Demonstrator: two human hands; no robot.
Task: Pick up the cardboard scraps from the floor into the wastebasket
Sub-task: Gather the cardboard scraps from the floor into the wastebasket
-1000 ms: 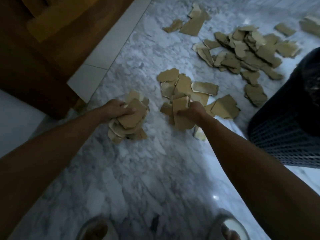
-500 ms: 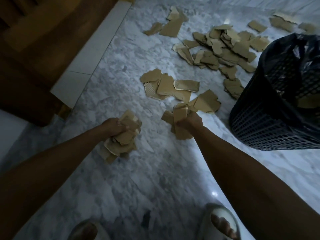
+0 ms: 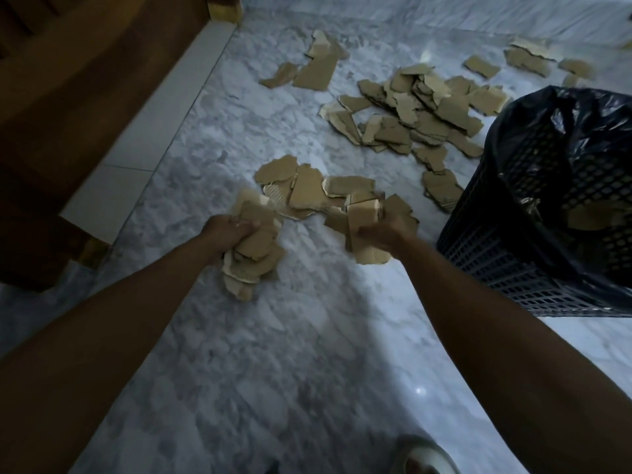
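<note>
Head view showed me both fistfuls lifted since a second ago, left hand and right hand clenched on cardboard scraps, wastebasket now nearer for dumping.

Wastebasket right of floor scraps

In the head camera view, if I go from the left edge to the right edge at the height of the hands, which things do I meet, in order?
Wooden furniture → left hand with its bundle of scraps → right hand with its own scraps → black mesh wastebasket.
</note>
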